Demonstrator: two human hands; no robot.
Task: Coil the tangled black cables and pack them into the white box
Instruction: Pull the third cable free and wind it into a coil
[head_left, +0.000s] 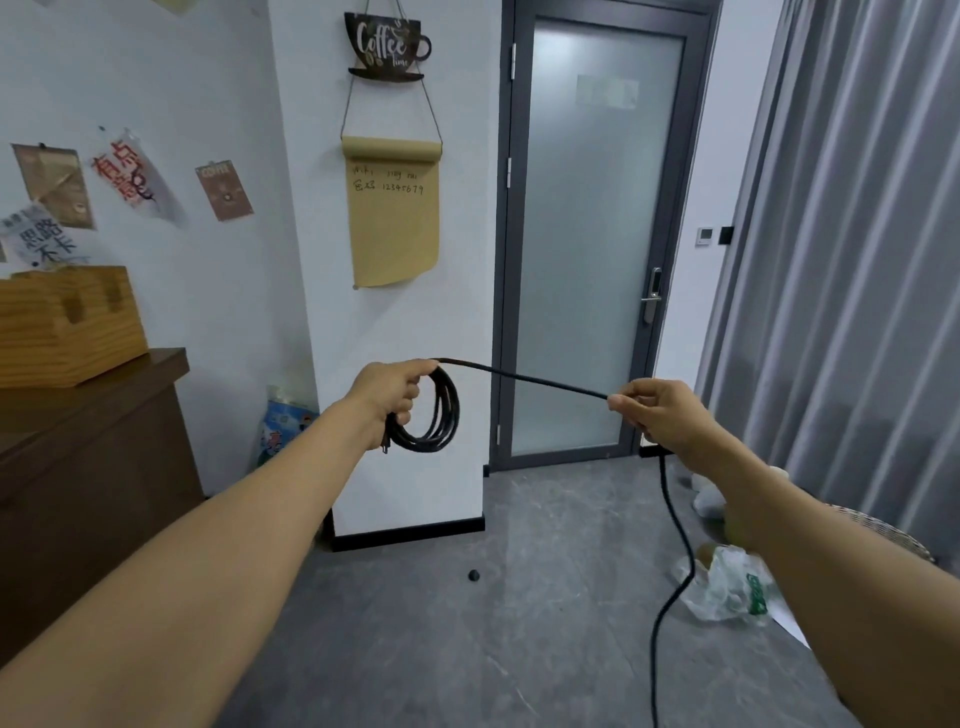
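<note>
So the black cable (524, 378) is partly wound already, a few loose round loops hanging in a bunch up in the air, plug end dangling at the bunch's lower left. From the top of the loops 1 straight stretch runs taut to the right, then the rest drops down toward the grey floor in a lazy curve.

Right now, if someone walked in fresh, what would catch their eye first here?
The two outstretched arms at centre: the left hand grips a coil of black cable, and the right hand pinches the cable stretched taut between them, its loose end hanging toward the grey floor. Behind, a coffee sign with a brown paper note hangs on the white pillar, beside a frosted glass door.
</note>
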